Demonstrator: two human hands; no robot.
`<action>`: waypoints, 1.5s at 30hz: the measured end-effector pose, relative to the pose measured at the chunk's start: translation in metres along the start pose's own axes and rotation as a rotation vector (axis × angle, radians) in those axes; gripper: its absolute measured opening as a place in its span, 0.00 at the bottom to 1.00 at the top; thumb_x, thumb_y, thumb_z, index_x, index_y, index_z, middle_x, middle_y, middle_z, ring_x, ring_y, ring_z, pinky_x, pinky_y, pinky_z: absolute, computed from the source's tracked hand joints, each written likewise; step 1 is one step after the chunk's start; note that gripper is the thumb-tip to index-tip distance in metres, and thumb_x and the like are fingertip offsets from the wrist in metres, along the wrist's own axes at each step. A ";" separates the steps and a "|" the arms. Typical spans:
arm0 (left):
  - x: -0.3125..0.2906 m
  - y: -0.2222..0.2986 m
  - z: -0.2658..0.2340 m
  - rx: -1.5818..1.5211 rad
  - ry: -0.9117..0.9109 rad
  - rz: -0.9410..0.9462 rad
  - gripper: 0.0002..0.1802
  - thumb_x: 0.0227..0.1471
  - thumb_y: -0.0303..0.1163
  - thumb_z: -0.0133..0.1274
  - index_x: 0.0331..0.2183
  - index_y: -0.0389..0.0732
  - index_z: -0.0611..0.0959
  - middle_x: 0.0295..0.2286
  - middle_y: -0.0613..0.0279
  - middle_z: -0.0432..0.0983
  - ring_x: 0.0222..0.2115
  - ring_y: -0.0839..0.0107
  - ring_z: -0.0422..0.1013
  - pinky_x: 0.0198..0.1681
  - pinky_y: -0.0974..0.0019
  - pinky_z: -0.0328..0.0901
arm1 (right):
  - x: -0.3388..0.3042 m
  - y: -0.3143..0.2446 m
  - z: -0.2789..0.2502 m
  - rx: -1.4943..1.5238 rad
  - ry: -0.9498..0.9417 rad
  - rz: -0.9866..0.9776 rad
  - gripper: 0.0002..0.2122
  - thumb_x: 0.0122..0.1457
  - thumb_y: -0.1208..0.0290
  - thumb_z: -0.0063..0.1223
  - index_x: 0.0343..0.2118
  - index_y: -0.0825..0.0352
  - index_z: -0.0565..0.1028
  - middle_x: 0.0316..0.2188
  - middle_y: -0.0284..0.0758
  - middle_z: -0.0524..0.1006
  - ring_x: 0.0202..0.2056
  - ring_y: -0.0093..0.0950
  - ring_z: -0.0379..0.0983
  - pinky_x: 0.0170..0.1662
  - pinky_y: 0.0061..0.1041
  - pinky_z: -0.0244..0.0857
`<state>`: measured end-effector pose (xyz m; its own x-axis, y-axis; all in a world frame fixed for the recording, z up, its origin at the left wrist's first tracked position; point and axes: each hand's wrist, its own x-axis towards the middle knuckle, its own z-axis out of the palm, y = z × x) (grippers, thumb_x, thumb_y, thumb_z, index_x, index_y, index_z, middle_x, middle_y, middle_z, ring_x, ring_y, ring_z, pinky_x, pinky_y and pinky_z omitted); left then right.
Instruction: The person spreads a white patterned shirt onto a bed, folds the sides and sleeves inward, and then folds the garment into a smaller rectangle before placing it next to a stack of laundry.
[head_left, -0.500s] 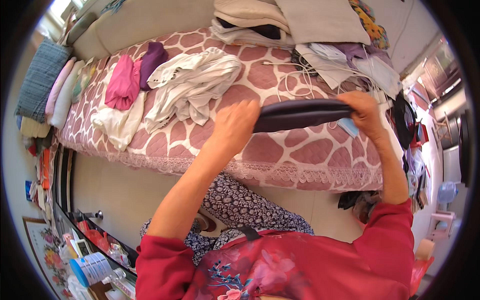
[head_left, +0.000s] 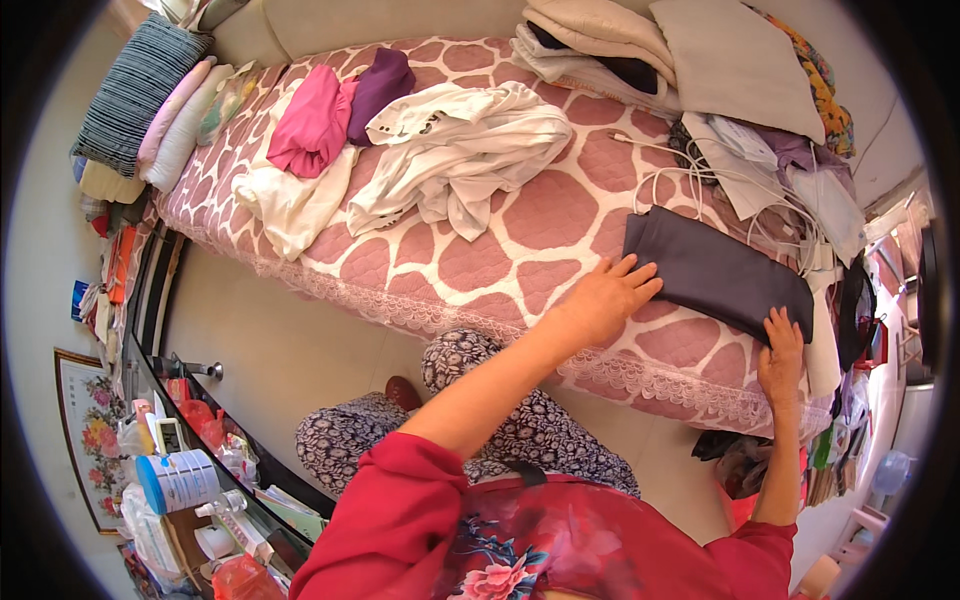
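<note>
A folded dark, nearly black cloth lies flat as a long strip on the right part of the bed; its exact kind does not show. My left hand is open, its stretched fingertips at the near left corner of the cloth. At the other end my right hand lies open, with fingers extended against the near right edge. Left of the cloth are a crumpled white shirt, a bundled pink garment, a purple garment and a cream garment partly under the pink one.
The bed has a pink-and-white patterned, lace-edged cover. White cables and papers lie beyond the dark cloth. Folded bedding is stacked at the back, with cushions at the far left. A cluttered glass-topped table stands at lower left.
The dark cloth, stretched in the air between both closed hands before, now lies on the bed. Both hands have let go and opened. The view has shifted, so the bed appears farther right.
</note>
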<state>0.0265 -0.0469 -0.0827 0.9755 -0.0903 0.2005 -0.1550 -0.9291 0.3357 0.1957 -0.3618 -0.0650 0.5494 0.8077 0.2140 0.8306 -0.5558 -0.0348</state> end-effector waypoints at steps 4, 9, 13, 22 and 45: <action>-0.016 -0.024 -0.055 -0.262 -0.034 -0.229 0.26 0.41 0.20 0.47 0.47 0.41 0.71 0.51 0.55 0.62 0.51 0.56 0.59 0.52 0.59 0.58 | 0.057 -0.074 -0.023 0.187 0.209 -0.162 0.18 0.51 0.71 0.46 0.47 0.68 0.68 0.54 0.41 0.62 0.59 0.38 0.51 0.59 0.40 0.42; -0.043 -0.088 -0.105 -0.017 0.341 -0.344 0.24 0.43 0.21 0.49 0.46 0.39 0.72 0.50 0.51 0.62 0.46 0.58 0.66 0.47 0.64 0.63 | 0.115 -0.092 0.012 0.048 0.226 -0.107 0.25 0.55 0.58 0.42 0.53 0.66 0.62 0.58 0.40 0.54 0.61 0.37 0.44 0.60 0.40 0.37; -0.053 -0.130 -0.144 0.096 0.459 -0.571 0.25 0.44 0.26 0.53 0.46 0.34 0.70 0.50 0.45 0.61 0.48 0.56 0.64 0.49 0.61 0.60 | 0.111 -0.087 0.059 -0.112 -0.031 -0.017 0.29 0.55 0.54 0.40 0.57 0.63 0.56 0.60 0.39 0.49 0.62 0.36 0.40 0.61 0.40 0.34; -0.007 -0.209 -0.148 0.259 0.342 -0.626 0.25 0.39 0.40 0.57 0.40 0.36 0.75 0.40 0.45 0.69 0.39 0.51 0.68 0.40 0.56 0.62 | 0.113 -0.091 0.057 -0.051 -0.033 0.001 0.29 0.53 0.56 0.44 0.58 0.62 0.55 0.60 0.37 0.49 0.62 0.35 0.40 0.61 0.40 0.33; -0.126 0.086 -0.153 -0.264 0.501 -0.056 0.10 0.37 0.22 0.52 0.29 0.37 0.76 0.16 0.60 0.66 0.15 0.62 0.67 0.18 0.63 0.62 | 0.112 -0.101 0.054 0.285 0.038 -0.001 0.27 0.57 0.52 0.39 0.56 0.65 0.59 0.57 0.42 0.56 0.60 0.38 0.45 0.60 0.35 0.37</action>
<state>-0.1335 -0.0604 0.0620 0.8004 0.1975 0.5660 -0.2015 -0.8006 0.5643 0.1782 -0.2049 -0.0903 0.5494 0.7970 0.2508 0.8261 -0.4732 -0.3061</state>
